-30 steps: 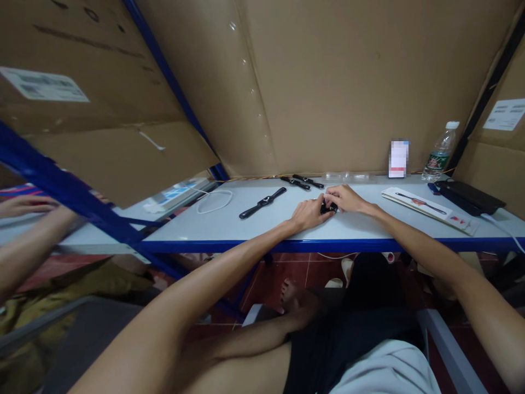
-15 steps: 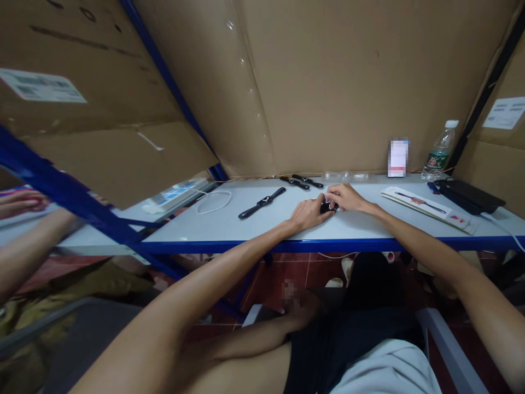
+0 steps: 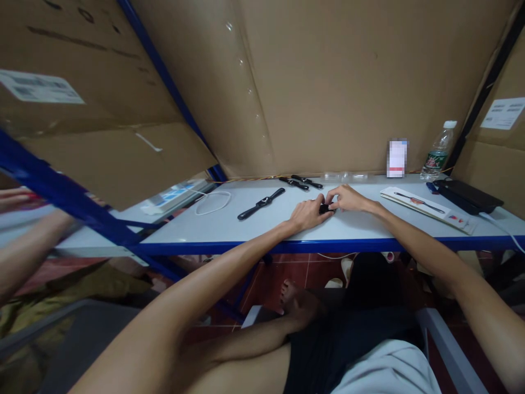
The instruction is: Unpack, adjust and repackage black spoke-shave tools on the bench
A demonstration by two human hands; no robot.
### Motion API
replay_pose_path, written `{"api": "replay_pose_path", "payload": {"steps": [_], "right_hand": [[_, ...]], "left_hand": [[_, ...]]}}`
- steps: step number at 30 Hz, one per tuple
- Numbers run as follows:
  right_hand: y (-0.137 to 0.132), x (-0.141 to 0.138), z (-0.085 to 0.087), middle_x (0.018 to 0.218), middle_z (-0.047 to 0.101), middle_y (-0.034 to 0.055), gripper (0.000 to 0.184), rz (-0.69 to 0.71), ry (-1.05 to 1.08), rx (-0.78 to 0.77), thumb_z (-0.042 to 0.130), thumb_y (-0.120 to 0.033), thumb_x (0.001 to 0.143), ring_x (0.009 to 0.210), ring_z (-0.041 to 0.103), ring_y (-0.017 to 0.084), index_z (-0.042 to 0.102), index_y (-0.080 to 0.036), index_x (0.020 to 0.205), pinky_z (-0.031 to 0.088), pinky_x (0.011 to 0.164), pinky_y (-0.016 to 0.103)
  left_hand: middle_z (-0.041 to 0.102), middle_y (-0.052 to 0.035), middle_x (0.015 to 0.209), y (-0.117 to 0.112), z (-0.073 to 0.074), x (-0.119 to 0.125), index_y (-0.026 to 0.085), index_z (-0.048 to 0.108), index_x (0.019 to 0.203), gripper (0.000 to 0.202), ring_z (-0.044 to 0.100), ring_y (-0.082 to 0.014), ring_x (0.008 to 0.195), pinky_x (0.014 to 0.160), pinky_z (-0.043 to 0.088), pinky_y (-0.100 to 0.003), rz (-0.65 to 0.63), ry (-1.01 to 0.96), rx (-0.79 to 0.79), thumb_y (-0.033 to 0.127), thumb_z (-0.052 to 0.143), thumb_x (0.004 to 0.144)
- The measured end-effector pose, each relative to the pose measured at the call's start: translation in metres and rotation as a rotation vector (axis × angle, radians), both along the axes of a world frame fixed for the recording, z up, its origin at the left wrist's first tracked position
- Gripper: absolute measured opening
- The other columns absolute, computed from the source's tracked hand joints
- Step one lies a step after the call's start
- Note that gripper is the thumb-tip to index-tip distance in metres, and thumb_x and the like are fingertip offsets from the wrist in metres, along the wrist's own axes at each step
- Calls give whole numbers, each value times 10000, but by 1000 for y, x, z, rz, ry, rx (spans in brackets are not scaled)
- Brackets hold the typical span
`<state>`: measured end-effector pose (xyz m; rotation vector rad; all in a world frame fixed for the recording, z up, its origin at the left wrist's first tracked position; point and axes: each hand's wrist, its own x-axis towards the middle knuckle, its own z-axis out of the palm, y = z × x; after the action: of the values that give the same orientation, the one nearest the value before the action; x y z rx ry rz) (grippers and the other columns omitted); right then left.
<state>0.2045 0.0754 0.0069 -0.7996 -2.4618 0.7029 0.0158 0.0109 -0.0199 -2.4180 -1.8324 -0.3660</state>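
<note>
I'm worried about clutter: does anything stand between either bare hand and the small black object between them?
Nothing visible does: the bare left hand and bare right hand are at the small black object, partly hiding it. The long black strap-like piece lies apart, off to the left.

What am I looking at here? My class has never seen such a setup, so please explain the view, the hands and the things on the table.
There is no machine here: a seated person works with two bare hands. Every picture comes from one camera worn on that person's head, looking forward and down. The left hand and right hand both hold a small black object, too covered to identify. On the pale table lie three black strap-like items, a white cable, a flat printed package and a black case. A phone and a plastic bottle stand at the back.
</note>
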Motion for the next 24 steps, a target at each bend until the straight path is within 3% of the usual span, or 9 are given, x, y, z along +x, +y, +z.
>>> {"api": "replay_pose_path", "payload": {"steps": [6, 10, 15, 18, 21, 24], "right_hand": [[-1, -7, -10, 791, 712, -7, 127, -39, -57, 222, 691, -137, 763, 676, 593, 131, 751, -206, 852, 358, 648, 248], [-12, -17, -14, 720, 686, 6, 172, -131, -76, 277, 627, -87, 769, 657, 568, 149, 736, -191, 850, 333, 623, 263], [-7, -15, -9, 601, 631, -16, 165, -165, 76, 53, 579, -102, 776, 535, 543, 115, 720, -151, 847, 375, 578, 239], [4, -5, -5, 718, 685, 4, 135, -115, 153, -57, 621, -171, 769, 478, 520, 84, 717, -144, 860, 389, 520, 229], [9, 0, -5, 852, 728, 27, 143, -15, 133, -115, 630, -186, 770, 470, 538, 72, 714, -150, 879, 401, 499, 223], [7, -1, -6, 753, 712, 9, 153, -16, 85, -74, 586, -155, 798, 465, 540, 76, 714, -148, 881, 401, 515, 217]], "left_hand": [[746, -132, 995, -1, 1, 0, 224, 510, 1194, 446, 714, -352, 957, 791, 484, -393, 0, 17, 9, 598, 500, 951], [745, -137, 974, 1, -1, 0, 214, 508, 1196, 454, 715, -352, 939, 788, 485, -396, 4, 23, 17, 598, 492, 955], [748, -135, 1002, 2, -3, -1, 216, 498, 1239, 507, 714, -347, 945, 803, 483, -395, -5, 4, 13, 631, 498, 948], [749, -127, 1021, 2, -2, -1, 222, 489, 1273, 525, 712, -343, 959, 815, 480, -388, 4, -4, 2, 632, 506, 946], [746, -130, 1015, 1, -2, -1, 214, 499, 1262, 521, 712, -345, 956, 804, 478, -382, 3, 7, 4, 628, 504, 947], [747, -135, 1010, 1, -1, 0, 209, 505, 1252, 516, 714, -346, 937, 793, 475, -383, 2, 11, 8, 626, 505, 947]]}}
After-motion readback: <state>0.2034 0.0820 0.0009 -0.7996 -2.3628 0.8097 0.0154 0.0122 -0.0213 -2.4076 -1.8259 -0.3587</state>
